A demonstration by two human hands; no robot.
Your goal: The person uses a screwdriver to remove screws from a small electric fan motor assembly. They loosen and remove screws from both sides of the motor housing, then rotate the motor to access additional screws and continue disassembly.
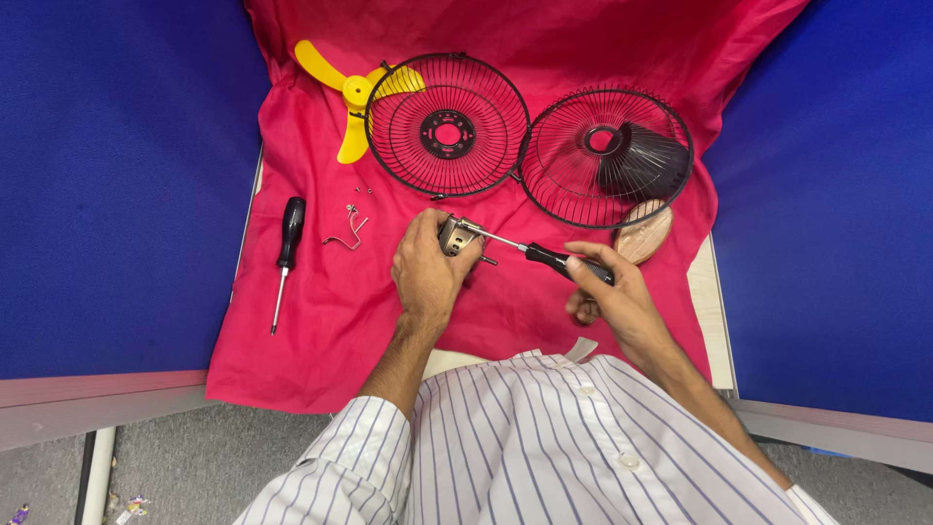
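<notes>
Surface: red cloth [321, 321] over a table, blue partitions around.
Left hand [426, 272]: fingers wrapped the small metal motor [455, 236], mostly hidden beneath them.
Right hand [610, 292]: clenched on the screwdriver [544, 256]; its tip met the motor.
Beyond fingers: two wire fan guards [447, 124], partly covering the yellow blade [352, 97].

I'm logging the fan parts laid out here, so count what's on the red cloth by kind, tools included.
Wire fan guards: 2
Screwdrivers: 2
Yellow fan blade: 1
Small motor part in the left hand: 1
Bent wire clip: 1
Wooden oval piece: 1
Total: 8
</notes>
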